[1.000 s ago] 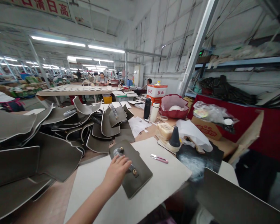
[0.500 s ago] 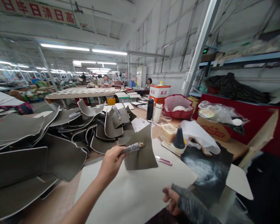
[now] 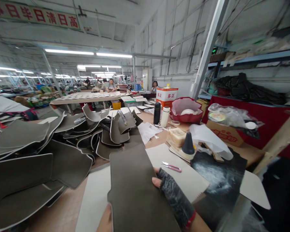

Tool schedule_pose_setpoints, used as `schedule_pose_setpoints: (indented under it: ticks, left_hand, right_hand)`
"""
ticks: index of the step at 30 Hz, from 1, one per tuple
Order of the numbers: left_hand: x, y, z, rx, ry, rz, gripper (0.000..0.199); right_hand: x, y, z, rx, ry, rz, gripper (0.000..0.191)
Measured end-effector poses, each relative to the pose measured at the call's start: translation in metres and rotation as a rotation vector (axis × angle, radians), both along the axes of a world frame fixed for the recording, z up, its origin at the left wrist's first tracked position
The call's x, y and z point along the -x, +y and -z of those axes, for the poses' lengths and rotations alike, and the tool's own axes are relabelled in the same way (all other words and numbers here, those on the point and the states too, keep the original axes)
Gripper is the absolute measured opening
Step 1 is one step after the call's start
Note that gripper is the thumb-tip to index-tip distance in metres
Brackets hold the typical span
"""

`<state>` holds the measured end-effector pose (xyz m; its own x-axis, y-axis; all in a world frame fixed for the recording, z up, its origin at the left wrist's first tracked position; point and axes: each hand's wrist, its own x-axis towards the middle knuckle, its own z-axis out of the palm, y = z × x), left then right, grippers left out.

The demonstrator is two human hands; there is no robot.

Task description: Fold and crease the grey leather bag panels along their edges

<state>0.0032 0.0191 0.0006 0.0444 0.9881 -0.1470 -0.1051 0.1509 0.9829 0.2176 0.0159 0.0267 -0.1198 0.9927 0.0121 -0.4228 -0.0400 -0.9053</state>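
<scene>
A grey-brown leather bag panel (image 3: 132, 183) with pale edges stands tilted in front of me, its plain face towards me. My right hand (image 3: 163, 182), in a dark fingerless sleeve with a red cuff, grips the panel's right edge, thumb on the face. Behind the lower left edge, my left hand (image 3: 106, 217) holds the panel from the back; its fingers and the handle are hidden. Beneath lies a large white sheet (image 3: 96, 193). Pink-handled thread snips (image 3: 171, 166) rest on that sheet, beyond my right hand.
Similar panels with handles (image 3: 70, 161) are heaped at left. Beyond are a black bottle (image 3: 157, 113), a white bottle (image 3: 164, 117), a red basket (image 3: 186, 116) and a dark cone (image 3: 188, 143). A powder-marked black sheet (image 3: 215, 172) lies at right. People sit farther back.
The panel has come nearer and turned, so its handle no longer shows. My right hand has moved up from the lower right and taken its edge. My left hand has gone behind it.
</scene>
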Motion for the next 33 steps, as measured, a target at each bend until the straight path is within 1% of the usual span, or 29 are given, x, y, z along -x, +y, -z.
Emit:
schedule_pose_setpoints:
  ticks: [3, 5, 6, 9, 12, 15, 18, 22, 25, 27, 29, 31, 33]
  left_hand:
    - [0.009, 0.001, -0.003, 0.173, -0.289, -0.049, 0.039]
    - [0.006, 0.001, -0.006, 0.271, -0.483, -0.079, 0.041]
    - [0.003, 0.001, -0.006, 0.293, -0.527, -0.096, 0.043]
    - [-0.007, 0.001, -0.005, 0.327, -0.513, -0.151, 0.048]
    - [-0.012, 0.002, -0.002, 0.364, -0.457, -0.170, 0.045]
    - [-0.011, 0.003, -0.001, 0.383, -0.446, -0.165, 0.039]
    - [-0.011, 0.004, -0.002, 0.388, -0.459, -0.155, 0.037]
    - [-0.012, 0.003, -0.005, 0.384, -0.487, -0.136, 0.039]
    - [-0.014, 0.002, -0.007, 0.365, -0.509, -0.142, 0.041]
    - [-0.013, 0.002, -0.007, 0.352, -0.513, -0.146, 0.043]
    - [-0.013, 0.002, -0.006, 0.348, -0.512, -0.152, 0.046]
    - [-0.013, 0.002, -0.004, 0.344, -0.513, -0.164, 0.049]
    - [-0.014, 0.001, -0.004, 0.337, -0.517, -0.170, 0.051]
  right_hand:
    - [0.000, 0.001, 0.004, -0.062, -0.086, 0.090, 0.034]
    - [0.003, 0.000, 0.005, -0.078, -0.154, 0.110, 0.030]
    - [0.004, -0.002, 0.005, -0.079, -0.193, 0.126, 0.029]
    - [0.008, -0.006, 0.001, -0.114, -0.293, 0.153, 0.030]
    - [0.009, -0.011, -0.006, -0.170, -0.289, 0.103, 0.031]
    - [0.008, -0.016, -0.010, -0.174, -0.284, 0.090, 0.034]
    - [0.007, -0.018, -0.012, -0.174, -0.349, 0.119, 0.035]
    - [0.005, -0.019, -0.011, -0.170, -0.438, 0.154, 0.034]
    - [0.004, -0.020, -0.011, -0.161, -0.451, 0.137, 0.033]
    - [0.004, -0.021, -0.009, -0.143, -0.488, 0.148, 0.033]
    - [0.003, -0.023, -0.003, -0.116, -0.583, 0.203, 0.033]
    - [0.003, -0.023, 0.008, -0.115, -0.740, 0.298, 0.033]
    - [0.003, -0.022, 0.020, -0.182, -0.922, 0.394, 0.034]
